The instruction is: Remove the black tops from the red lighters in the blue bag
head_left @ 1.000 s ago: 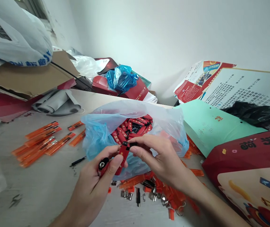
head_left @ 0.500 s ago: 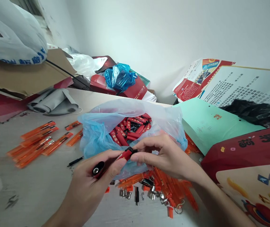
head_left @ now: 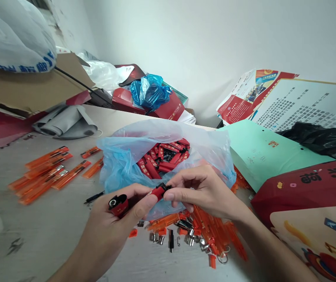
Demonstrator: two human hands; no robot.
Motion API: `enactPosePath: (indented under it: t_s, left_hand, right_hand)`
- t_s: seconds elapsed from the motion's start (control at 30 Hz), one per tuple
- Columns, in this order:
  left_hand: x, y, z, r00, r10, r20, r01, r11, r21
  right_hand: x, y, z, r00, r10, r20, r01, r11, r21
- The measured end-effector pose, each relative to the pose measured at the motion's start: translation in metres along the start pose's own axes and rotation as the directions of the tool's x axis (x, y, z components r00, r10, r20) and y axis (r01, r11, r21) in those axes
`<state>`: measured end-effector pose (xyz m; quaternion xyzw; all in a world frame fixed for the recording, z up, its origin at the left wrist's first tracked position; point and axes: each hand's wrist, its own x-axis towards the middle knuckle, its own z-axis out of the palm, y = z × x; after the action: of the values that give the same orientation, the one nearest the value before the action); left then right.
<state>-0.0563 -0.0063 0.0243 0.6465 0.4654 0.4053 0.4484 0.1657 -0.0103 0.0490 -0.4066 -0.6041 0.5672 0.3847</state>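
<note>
My left hand [head_left: 113,225] is closed around a red lighter [head_left: 157,192], its black top pointing right and away. Another red lighter body [head_left: 118,206], with an open dark end showing a metal ring, sticks out between thumb and index finger of the same hand. My right hand [head_left: 195,192] pinches at a small black piece [head_left: 167,188] on the held lighter's top end; the fingertips partly hide it. Just beyond both hands, a pale blue plastic bag [head_left: 117,160] lies open with many red lighters [head_left: 168,156] inside, some black bits among them.
Orange lighter bodies [head_left: 50,176] lie at the left, beside a black pen-like stick [head_left: 94,197]. Metal caps [head_left: 157,237] and more orange pieces [head_left: 211,227] are scattered in front of the bag. A green folder [head_left: 258,149] and red gift bag [head_left: 303,188] stand right; cardboard [head_left: 38,86] sits left.
The lighter body at the back of my left hand has tipped, showing more of its red side. Both hands keep nearly the same place, and the view has shifted slightly.
</note>
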Motion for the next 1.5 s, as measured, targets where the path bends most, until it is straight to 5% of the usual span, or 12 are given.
enactPosePath:
  t_s: [0.2, 0.33, 0.53, 0.7, 0.9, 1.0, 1.17, 1.4, 1.5]
  left_hand:
    - [0.001, 0.005, -0.001, 0.999, -0.04, 0.021, 0.04, 0.999, -0.002]
    - [0.002, -0.005, -0.004, 0.982, -0.143, 0.122, 0.159, 0.979, -0.129]
    - [0.002, -0.012, 0.002, 0.856, -0.378, 0.352, 0.506, 0.752, -0.422]
    - [0.003, -0.011, 0.006, 0.784, -0.466, 0.41, 0.62, 0.614, -0.488]
    - [0.002, -0.012, 0.004, 0.774, -0.496, 0.394, 0.633, 0.629, -0.45]
    - [0.002, -0.013, 0.004, 0.796, -0.478, 0.371, 0.6, 0.705, -0.378]
    - [0.005, -0.019, 0.004, 0.866, -0.43, 0.255, 0.482, 0.854, -0.198]
    - [0.007, -0.014, 0.002, 0.905, -0.369, 0.211, 0.372, 0.928, 0.025]
    - [0.008, -0.014, 0.0, 0.903, -0.348, 0.251, 0.351, 0.936, 0.034]
  right_hand:
    - [-0.003, -0.009, -0.004, 0.999, -0.045, 0.004, 0.045, 0.987, -0.154]
    - [0.0, -0.008, -0.007, 1.0, 0.006, 0.03, -0.002, 0.993, -0.116]
    - [0.009, 0.007, -0.003, 0.996, 0.085, 0.017, -0.086, 0.994, 0.066]
    - [0.015, 0.018, 0.001, 0.993, 0.117, 0.007, -0.117, 0.982, 0.147]
    - [0.017, 0.024, 0.005, 0.99, 0.139, 0.005, -0.139, 0.979, 0.15]
    - [0.015, 0.023, 0.009, 0.995, 0.085, -0.053, -0.09, 0.992, -0.092]
    - [0.011, 0.019, 0.01, 0.991, -0.135, 0.015, 0.118, 0.8, -0.588]
    - [0.013, 0.028, 0.01, 0.939, -0.274, 0.21, 0.313, 0.422, -0.851]
    - [0.014, 0.032, 0.012, 0.922, -0.303, 0.239, 0.339, 0.337, -0.879]
